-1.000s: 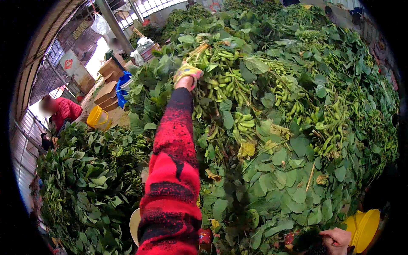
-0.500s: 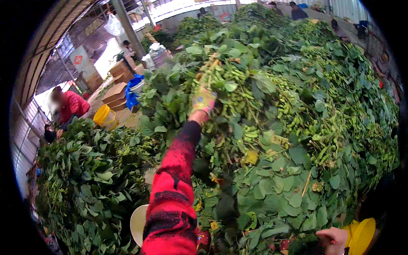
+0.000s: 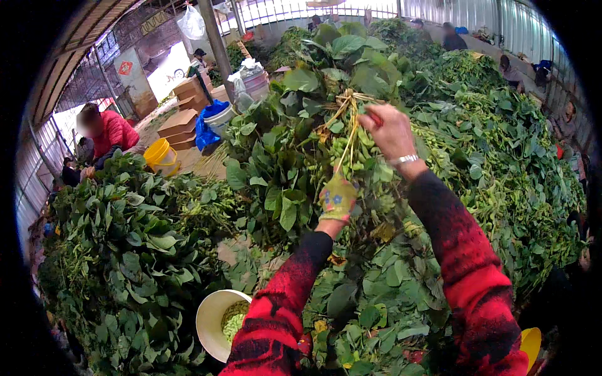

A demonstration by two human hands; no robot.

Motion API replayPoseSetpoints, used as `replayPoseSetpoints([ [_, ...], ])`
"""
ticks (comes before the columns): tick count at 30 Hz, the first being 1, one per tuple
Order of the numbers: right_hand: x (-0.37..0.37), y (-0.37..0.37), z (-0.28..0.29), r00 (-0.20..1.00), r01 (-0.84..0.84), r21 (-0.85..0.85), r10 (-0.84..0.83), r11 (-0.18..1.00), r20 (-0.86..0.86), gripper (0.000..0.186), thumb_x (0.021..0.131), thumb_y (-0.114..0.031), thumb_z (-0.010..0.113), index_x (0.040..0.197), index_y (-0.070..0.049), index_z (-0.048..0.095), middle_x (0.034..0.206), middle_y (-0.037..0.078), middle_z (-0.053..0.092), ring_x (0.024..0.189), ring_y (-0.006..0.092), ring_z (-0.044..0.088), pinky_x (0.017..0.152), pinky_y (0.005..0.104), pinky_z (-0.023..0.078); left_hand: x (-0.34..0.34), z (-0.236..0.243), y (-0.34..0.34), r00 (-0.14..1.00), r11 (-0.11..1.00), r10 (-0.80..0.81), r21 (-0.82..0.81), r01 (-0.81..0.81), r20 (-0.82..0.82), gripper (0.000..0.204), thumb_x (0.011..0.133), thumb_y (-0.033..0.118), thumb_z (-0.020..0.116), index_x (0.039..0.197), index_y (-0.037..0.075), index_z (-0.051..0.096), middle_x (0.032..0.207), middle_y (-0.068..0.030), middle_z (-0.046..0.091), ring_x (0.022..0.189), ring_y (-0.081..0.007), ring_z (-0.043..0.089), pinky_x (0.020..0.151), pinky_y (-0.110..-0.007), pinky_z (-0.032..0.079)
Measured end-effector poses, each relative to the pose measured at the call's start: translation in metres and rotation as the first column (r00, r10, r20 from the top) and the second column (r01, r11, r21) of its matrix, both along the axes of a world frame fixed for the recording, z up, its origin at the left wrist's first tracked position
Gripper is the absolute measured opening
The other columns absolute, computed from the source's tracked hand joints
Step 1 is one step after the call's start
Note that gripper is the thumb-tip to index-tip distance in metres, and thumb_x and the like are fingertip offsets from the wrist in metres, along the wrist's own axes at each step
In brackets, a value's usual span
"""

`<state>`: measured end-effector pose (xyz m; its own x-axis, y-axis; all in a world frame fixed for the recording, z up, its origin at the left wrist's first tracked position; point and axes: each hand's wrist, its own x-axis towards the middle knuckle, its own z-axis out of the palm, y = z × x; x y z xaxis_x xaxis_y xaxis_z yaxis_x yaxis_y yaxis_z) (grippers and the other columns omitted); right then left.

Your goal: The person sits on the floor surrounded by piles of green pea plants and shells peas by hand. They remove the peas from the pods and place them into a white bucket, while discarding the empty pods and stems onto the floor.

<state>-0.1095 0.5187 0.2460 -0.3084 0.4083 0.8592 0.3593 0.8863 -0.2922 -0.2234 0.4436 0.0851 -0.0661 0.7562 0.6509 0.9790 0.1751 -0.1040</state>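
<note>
My left hand (image 3: 337, 197), in a patterned yellow-green glove, is closed on a bundle of pale soybean stems (image 3: 348, 125) with leaves and green pods, raised from the big leafy pile (image 3: 501, 200). My bare right hand (image 3: 390, 131), with a silver band at the wrist, is closed at the upper stems, fingers curled; a small red item shows at them, too small to name. Below and left of my left forearm stands a cream bucket (image 3: 209, 319) partly filled with pale green pods or beans.
Another plant heap (image 3: 125, 263) lies left. A person in a red jacket (image 3: 116, 135) sits beyond it beside a yellow bucket (image 3: 157, 153). Boxes (image 3: 177, 127), a blue bag (image 3: 207, 128) and a post (image 3: 215, 50) stand behind. Several people line the right wall. A yellow container (image 3: 531, 344) is lower right.
My left hand has pulled the stems down and toward me. My right hand has risen from the lower right corner to the upper stems. The view has shifted slightly.
</note>
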Motion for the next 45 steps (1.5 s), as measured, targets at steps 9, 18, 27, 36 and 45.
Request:
replayPoseSetpoints([
  [9, -0.042, 0.021, 0.018, 0.913, 0.256, -0.111, -0.203, 0.960, 0.353, 0.030, 0.069, -0.031, 0.065, 0.081, -0.004, 0.060, 0.079, 0.018, 0.059, 0.078, 0.0359, 0.056, 0.066, 0.0423, 0.045, 0.029, 0.001, -0.034, 0.755, 0.988, -0.154, 0.116, 0.103, 0.638, 0.067, 0.075, 0.019, 0.055, 0.134, 0.008, 0.023, 0.058, -0.0074, 0.054, 0.052, -0.0241, 0.053, 0.050, -0.036, 0.041],
  [18, -0.027, 0.012, 0.019, 0.906, 0.159, -0.036, -0.132, 0.987, 0.402, 0.013, 0.067, -0.018, 0.054, 0.078, -0.013, 0.060, 0.080, 0.012, 0.060, 0.072, 0.0327, 0.058, 0.060, 0.0418, 0.046, 0.016, 0.020, -0.080, 0.715, 0.993, -0.050, -0.042, 0.110, 0.697, 0.069, 0.073, 0.036, 0.060, 0.127, 0.006, 0.031, 0.072, -0.0160, 0.060, 0.063, -0.0319, 0.058, 0.055, -0.038, 0.046],
  [27, 0.056, 0.022, -0.014, 0.962, 0.174, 0.102, -0.191, 0.979, 0.194, 0.033, 0.073, -0.011, 0.051, 0.103, -0.022, 0.058, 0.081, 0.011, 0.060, 0.071, 0.0319, 0.057, 0.061, 0.0359, 0.046, -0.041, 0.075, -0.114, 0.693, 0.930, -0.214, 0.361, -0.072, 0.688, 0.067, 0.069, 0.031, 0.068, 0.123, 0.004, 0.040, 0.119, -0.0185, 0.044, 0.112, -0.0315, 0.040, 0.092, -0.037, 0.034],
  [36, 0.177, 0.011, -0.039, 0.898, 0.287, 0.169, -0.327, 0.943, 0.294, 0.021, 0.075, -0.010, 0.056, 0.094, -0.007, 0.062, 0.077, 0.015, 0.061, 0.066, 0.0286, 0.058, 0.058, 0.0321, 0.044, -0.022, 0.040, -0.074, 0.709, 0.978, -0.155, 0.005, 0.209, 0.688, 0.071, 0.065, 0.037, 0.068, 0.121, 0.003, 0.039, 0.116, -0.0186, 0.046, 0.112, -0.0283, 0.040, 0.095, -0.035, 0.031],
  [45, 0.307, -0.126, -0.087, 0.667, 0.384, -0.353, 0.008, 0.853, 0.745, 0.031, 0.078, -0.016, 0.052, 0.106, -0.005, 0.050, 0.082, 0.018, 0.053, 0.078, 0.0299, 0.051, 0.067, 0.0379, 0.042, 0.034, -0.032, -0.095, 0.647, 0.946, -0.122, -0.108, 0.305, 0.753, 0.029, 0.084, 0.024, 0.051, 0.109, 0.010, 0.046, 0.099, -0.0065, 0.056, 0.086, -0.0216, 0.054, 0.066, -0.034, 0.046],
])
